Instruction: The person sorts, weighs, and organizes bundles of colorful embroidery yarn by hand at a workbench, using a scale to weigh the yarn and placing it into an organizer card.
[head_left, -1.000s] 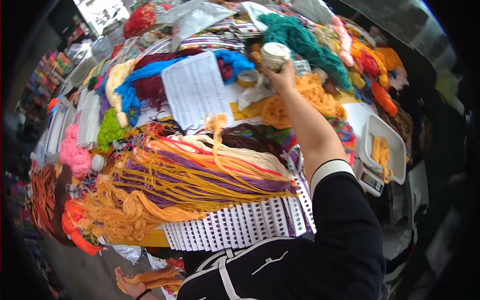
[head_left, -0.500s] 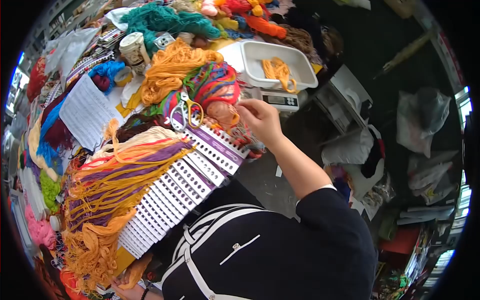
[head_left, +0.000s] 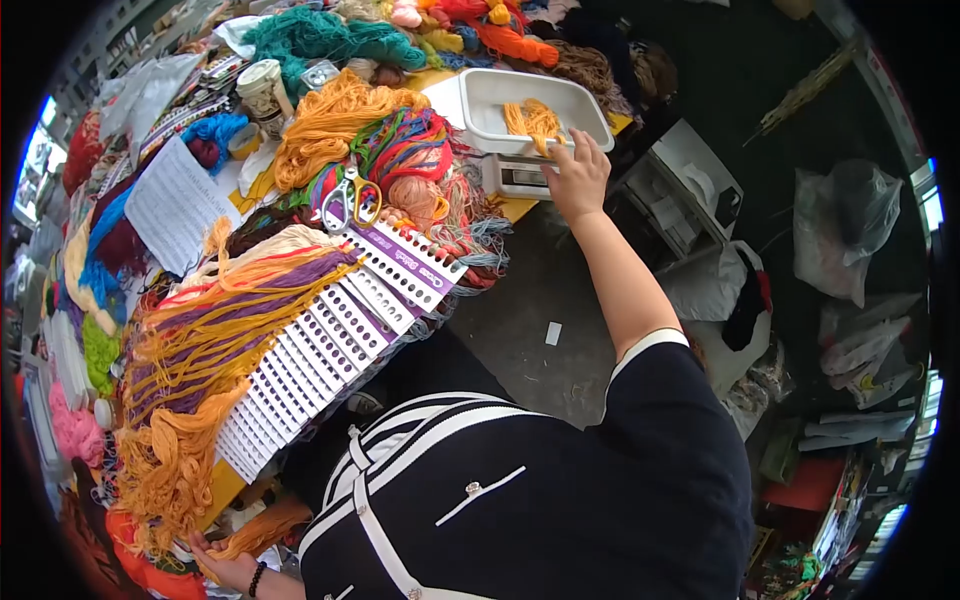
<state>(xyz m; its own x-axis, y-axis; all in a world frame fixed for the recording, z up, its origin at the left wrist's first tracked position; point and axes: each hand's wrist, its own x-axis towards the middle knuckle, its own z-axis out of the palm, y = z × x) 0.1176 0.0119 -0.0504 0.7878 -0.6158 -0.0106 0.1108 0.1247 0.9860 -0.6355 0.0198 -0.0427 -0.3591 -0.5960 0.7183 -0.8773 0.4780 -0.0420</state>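
My right hand (head_left: 578, 180) is over the front rim of a white plastic tray (head_left: 480, 128), its fingers bent a little and apart. A small bundle of orange yarn (head_left: 532, 120) lies in the tray, with one end hanging over the rim close to my fingertips. Beneath the tray is a digital scale (head_left: 515, 178). At the bottom left, my left hand (head_left: 225, 565) is closed around a hank of orange yarn (head_left: 265, 528); part of the hand is cut off from clear sight by the yarn.
White punched thread cards (head_left: 300, 375) fan along the table edge, with orange and purple strands (head_left: 215, 345) across them. Scissors (head_left: 350, 198) lie on multicoloured yarn (head_left: 410, 150). A paper cup (head_left: 264, 95) and printed sheet (head_left: 178, 205) are farther back. Plastic bags (head_left: 845, 230) lie on the floor at right.
My right hand has moved from the multicoloured yarn beside the cards, away and to the right, to the tray's rim. My left hand stays with the orange yarn. The view has shifted slightly.
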